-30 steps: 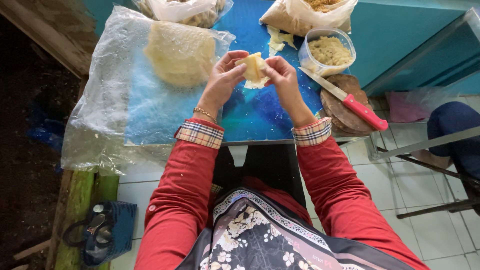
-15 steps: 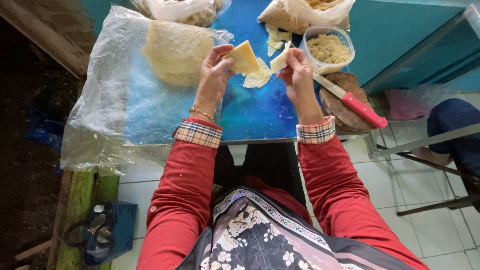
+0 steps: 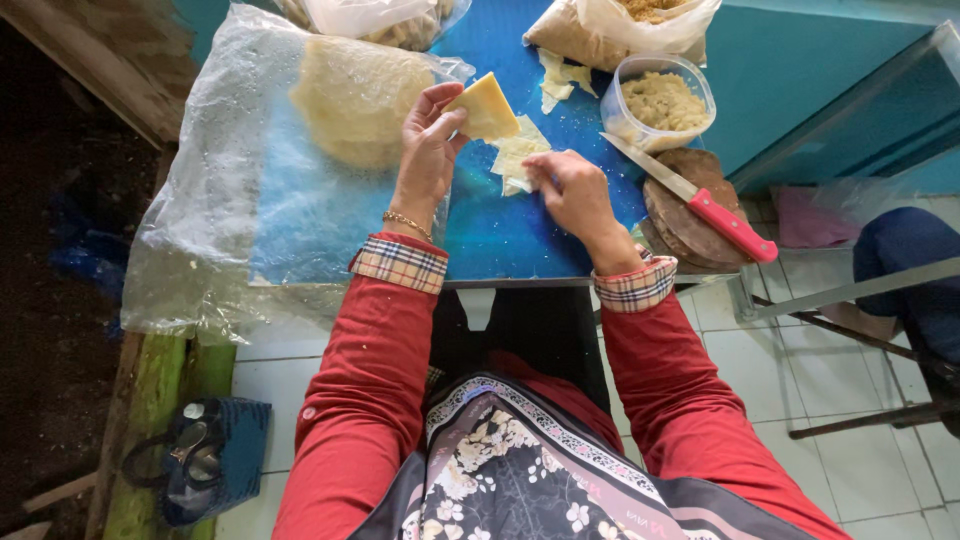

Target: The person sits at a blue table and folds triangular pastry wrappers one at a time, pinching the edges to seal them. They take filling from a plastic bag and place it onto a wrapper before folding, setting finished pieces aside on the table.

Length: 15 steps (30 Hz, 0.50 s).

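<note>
My left hand [image 3: 428, 150] holds a pale yellow square dough wrapper [image 3: 484, 107] up by one corner, above the blue table [image 3: 500, 235]. My right hand [image 3: 570, 190] rests lower on the table, its fingers pinching the edge of a small stack of the same wrappers [image 3: 516, 155]. A clear plastic tub of crumbly beige filling [image 3: 660, 98] stands just beyond my right hand.
A red-handled knife [image 3: 690, 195] lies across a round wooden board [image 3: 685, 210] at the right. A large plastic sheet with a flat round of dough [image 3: 355, 95] covers the left of the table. Bags of food [image 3: 625, 25] sit at the far edge. A blue bag [image 3: 205, 455] lies on the floor.
My hands have drawn apart. The left has lifted a single wrapper up and to the left, while the right has dropped to the stack of wrappers on the table.
</note>
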Each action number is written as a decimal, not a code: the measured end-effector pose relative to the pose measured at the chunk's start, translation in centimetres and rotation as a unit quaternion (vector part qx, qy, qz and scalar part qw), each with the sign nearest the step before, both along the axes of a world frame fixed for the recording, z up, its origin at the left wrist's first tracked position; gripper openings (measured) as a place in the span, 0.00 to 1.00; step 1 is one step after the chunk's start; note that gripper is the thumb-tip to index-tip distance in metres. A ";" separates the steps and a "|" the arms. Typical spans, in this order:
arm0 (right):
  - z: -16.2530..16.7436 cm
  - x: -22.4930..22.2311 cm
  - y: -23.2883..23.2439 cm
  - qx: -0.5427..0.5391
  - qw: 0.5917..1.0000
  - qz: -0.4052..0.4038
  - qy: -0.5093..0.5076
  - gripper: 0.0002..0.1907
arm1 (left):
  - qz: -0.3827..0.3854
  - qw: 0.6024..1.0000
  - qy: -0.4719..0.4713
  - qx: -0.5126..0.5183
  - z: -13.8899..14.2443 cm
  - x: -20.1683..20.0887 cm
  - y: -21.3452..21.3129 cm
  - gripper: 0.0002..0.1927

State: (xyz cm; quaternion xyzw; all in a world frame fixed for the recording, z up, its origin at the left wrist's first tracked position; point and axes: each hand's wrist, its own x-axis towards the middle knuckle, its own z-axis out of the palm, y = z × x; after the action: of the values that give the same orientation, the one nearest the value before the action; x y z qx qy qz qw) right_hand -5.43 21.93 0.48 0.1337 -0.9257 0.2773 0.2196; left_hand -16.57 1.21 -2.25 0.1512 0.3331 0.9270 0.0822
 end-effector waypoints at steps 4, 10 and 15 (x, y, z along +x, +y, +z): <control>-0.9 -2.2 1.3 0.024 0.995 -0.084 0.040 0.07 | -0.003 1.000 -0.009 0.007 0.2 0.1 0.0 0.16; -2.0 -4.6 2.2 0.126 0.985 -0.106 0.045 0.07 | -0.004 1.000 -0.004 0.017 0.6 0.2 0.0 0.16; -2.3 -4.6 3.0 0.060 0.988 -0.137 -0.028 0.08 | -0.009 1.000 -0.002 0.016 0.8 0.2 0.0 0.16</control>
State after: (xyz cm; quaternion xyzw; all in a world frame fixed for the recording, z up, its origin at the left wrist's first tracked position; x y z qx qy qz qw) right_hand -9.99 24.91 -1.84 0.0110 -0.9561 0.1921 0.2211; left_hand -16.36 1.21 -1.46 0.1535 0.3171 0.9317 0.0885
